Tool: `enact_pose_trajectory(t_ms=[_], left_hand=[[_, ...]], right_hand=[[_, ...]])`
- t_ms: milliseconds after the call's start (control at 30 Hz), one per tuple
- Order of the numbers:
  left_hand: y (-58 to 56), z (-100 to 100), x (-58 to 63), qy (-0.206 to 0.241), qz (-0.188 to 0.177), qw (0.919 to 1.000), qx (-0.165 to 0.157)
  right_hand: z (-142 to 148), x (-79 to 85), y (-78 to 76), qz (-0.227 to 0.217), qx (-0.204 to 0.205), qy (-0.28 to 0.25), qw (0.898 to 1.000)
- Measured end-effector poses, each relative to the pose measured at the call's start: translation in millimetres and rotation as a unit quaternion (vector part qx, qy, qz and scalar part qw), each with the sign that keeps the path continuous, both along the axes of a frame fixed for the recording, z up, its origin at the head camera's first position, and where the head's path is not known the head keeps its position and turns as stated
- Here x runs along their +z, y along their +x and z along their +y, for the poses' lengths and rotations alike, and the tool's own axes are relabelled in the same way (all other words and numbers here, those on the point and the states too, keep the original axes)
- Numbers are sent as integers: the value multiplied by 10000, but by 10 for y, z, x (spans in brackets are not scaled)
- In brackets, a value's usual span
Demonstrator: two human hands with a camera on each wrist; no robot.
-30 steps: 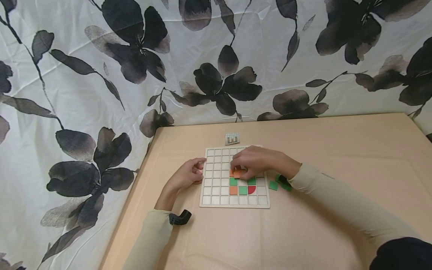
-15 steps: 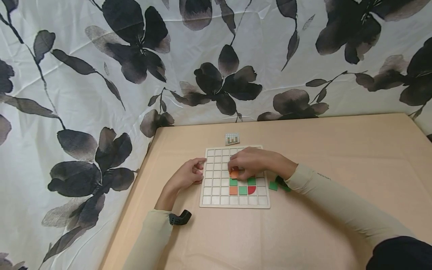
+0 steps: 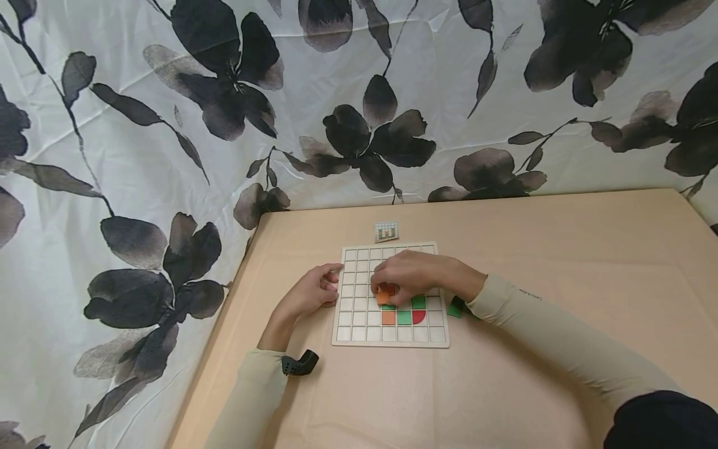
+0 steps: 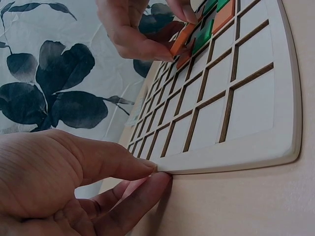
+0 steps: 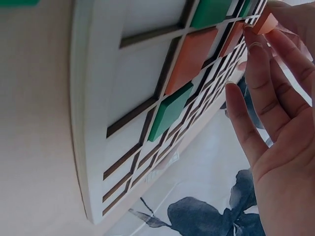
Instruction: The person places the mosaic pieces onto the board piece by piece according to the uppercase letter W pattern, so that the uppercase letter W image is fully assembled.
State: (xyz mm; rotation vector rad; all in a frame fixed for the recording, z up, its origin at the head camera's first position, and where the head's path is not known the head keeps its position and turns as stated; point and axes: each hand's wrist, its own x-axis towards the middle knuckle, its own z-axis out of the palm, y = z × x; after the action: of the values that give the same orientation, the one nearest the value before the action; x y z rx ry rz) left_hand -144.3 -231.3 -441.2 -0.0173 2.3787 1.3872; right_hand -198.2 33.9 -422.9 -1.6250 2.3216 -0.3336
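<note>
flowery cloth (image 3: 131, 349) takes up the back and left, then a tan bench (image 3: 561, 249) with a pale grid board (image 3: 359, 313) flat on it. right hand (image 3: 406, 274) is over the middle of the board. left hand (image 3: 308, 288) is at the board's left edge, thumb and a fingertip touching it, can't tell if that's a real pinch or just resting there. little grid card (image 3: 386, 232) sits past the far edge. now the bit that matters: an orange tile (image 3: 382, 296) is clamped between thumb and fingers in the right grip, tipped up rather than flat, at the near-left side of that hand. looks square, so no real long axis. just on the person's side of it there's a green tile (image 3: 388, 307), partly covered. right hand's obviously the nearer one, left is well apart.
</note>
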Motion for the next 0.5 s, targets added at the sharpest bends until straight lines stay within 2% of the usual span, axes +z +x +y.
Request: enact_pose_trajectory(t_ms=[500], left_hand=[[-10, 12, -6, 39, -15, 10000, 32]], right_hand=[[16, 28, -43, 16, -33, 135, 9999]])
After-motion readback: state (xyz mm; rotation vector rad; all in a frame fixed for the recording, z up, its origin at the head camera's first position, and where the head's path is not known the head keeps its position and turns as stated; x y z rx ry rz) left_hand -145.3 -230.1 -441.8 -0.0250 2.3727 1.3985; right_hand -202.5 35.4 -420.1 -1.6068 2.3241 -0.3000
